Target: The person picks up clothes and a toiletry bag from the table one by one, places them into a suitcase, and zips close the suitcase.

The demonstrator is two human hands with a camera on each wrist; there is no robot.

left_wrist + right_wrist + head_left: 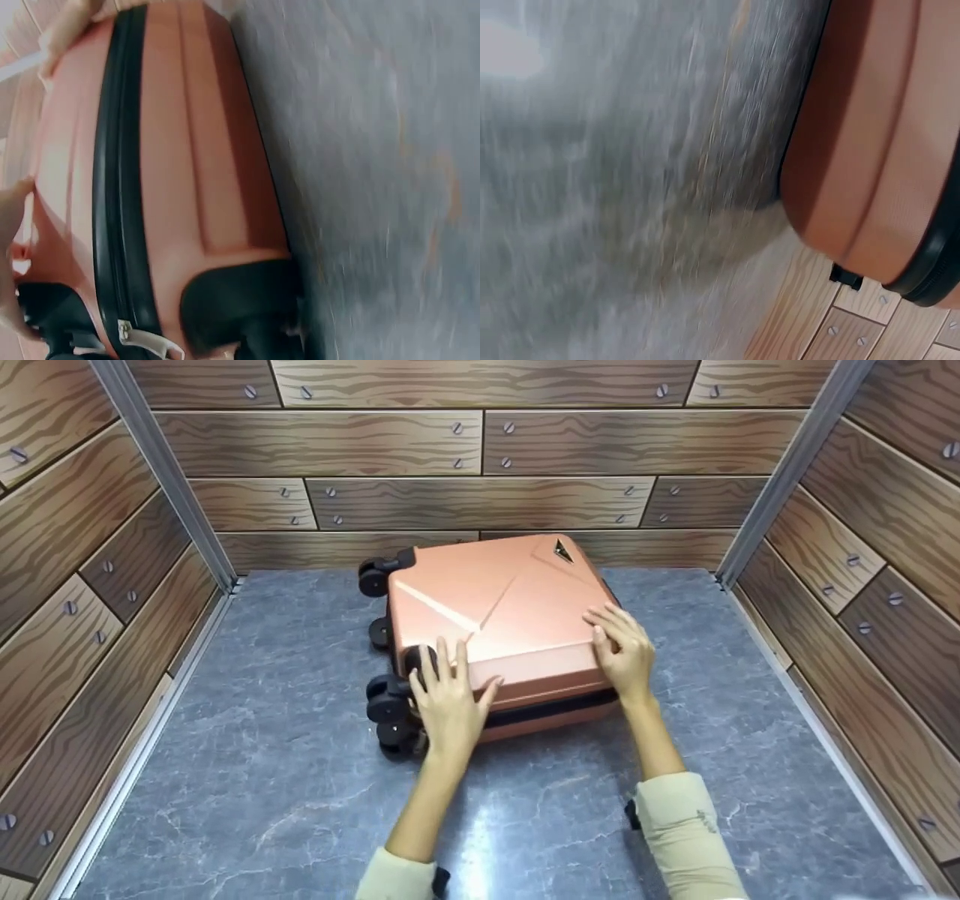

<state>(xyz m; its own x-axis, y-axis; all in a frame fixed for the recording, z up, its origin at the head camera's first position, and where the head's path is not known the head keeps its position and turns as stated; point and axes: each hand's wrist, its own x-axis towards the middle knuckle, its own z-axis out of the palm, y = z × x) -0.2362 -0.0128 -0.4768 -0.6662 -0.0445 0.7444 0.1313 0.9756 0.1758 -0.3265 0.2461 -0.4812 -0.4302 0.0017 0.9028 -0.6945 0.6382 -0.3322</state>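
A rose-gold hard-shell suitcase (450, 577) lies flat on the floor, its black wheels (386, 701) pointing left. My left hand (450, 701) rests with spread, straight fingers on the near left corner, close to a wheel. On the near right corner lies my right hand (626, 652), its fingers extended over the top shell. In the left wrist view, the black zipper band (120, 165) runs along the suitcase's side, with a metal zipper pull (150, 341) by the wheel end. The right wrist view shows the suitcase's rounded end (855, 172) but not the hand.
Grey marbled floor (285, 780) surrounds the suitcase. Wood-patterned panels (480, 502) form walls at the back and both sides, with metal strips (161, 472) at the corners. The suitcase's far side is near the back wall.
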